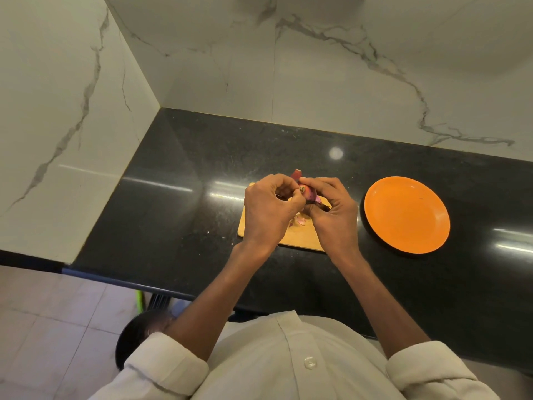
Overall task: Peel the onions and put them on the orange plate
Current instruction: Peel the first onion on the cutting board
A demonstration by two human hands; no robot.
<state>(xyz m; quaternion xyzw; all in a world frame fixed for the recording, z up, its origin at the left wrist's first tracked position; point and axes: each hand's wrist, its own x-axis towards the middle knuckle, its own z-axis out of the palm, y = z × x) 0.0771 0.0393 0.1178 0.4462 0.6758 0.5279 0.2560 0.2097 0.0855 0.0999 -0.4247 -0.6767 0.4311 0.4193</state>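
Head view, looking down on a black stone counter (178, 180): a person in a white shirt (288, 365) holds a red onion (309, 192) between both hands above a wooden cutting board (300, 241). Left hand (269, 210) has its fingers curled in, pinching at the onion's end; right hand (331, 209) wraps curled fingers and thumb round the bulb. A flap of skin (296, 174) stands up behind the fingers, and small peel scraps (301, 222) lie on the board. An orange plate (406, 215) sits on the counter just right of the board, nothing on it. Veined marble walls (317, 67) back the corner.
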